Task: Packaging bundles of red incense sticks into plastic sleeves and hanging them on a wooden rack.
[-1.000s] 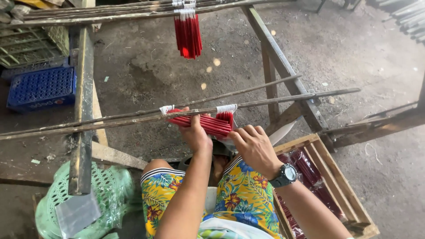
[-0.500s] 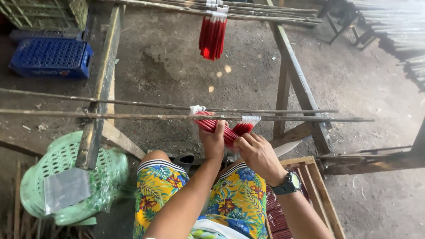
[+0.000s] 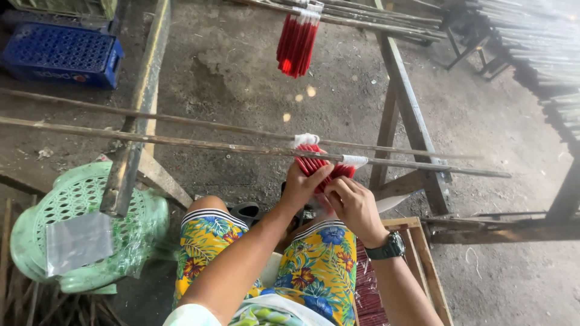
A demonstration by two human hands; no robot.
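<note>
Dirt floor, wooden crate (image 3: 423,253) of red sticks (image 3: 364,284)

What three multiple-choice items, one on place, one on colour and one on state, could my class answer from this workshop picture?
1. Where does the blue plastic crate lie?
A upper left on the floor
B on the person's lap
C inside the wooden box

2. What colour is the bundle of thin candles in both hands?
A white
B red
C blue

3. How is the far bundle of candles placed?
A lying on the floor
B stacked in the crate
C hanging from a pole

Answers: 1 A, it sits on the ground at top left. 2 B, left hand and right hand grip red sticks. 3 C, it dangles by white ends.
</note>
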